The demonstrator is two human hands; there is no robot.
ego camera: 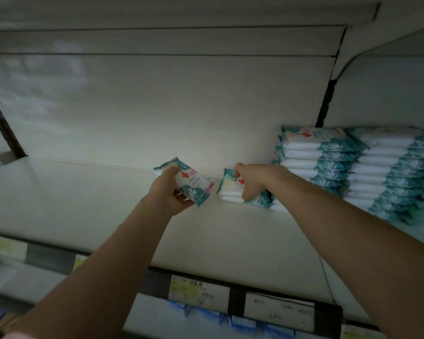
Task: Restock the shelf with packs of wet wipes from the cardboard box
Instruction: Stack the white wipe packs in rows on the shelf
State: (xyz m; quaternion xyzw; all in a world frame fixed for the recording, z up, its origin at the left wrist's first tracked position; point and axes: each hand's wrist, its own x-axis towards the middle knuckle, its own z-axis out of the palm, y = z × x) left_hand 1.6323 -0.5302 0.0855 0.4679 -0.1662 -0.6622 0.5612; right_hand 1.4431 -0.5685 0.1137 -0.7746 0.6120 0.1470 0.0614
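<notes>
Okay, your left hand point(167, 193) grips a raised pack point(191, 185); right hand point(252, 179) fingers clamp the low stack point(229, 190); open shelf point(71, 192) lies leftward.

Dim light, pale back panel point(157, 106)

Near, low in view: a yellowish price label point(184, 289) and a white price label point(278, 311) side by side. Just beneath, a row of blue packets point(241, 323). Far left, a dark slanted bracket point(3, 123).

wet wipe packs point(321, 165): soft printed plastic film, slight sheen
shelf point(83, 199): smooth, matt, off-white
price labels point(196, 293): paper
</notes>
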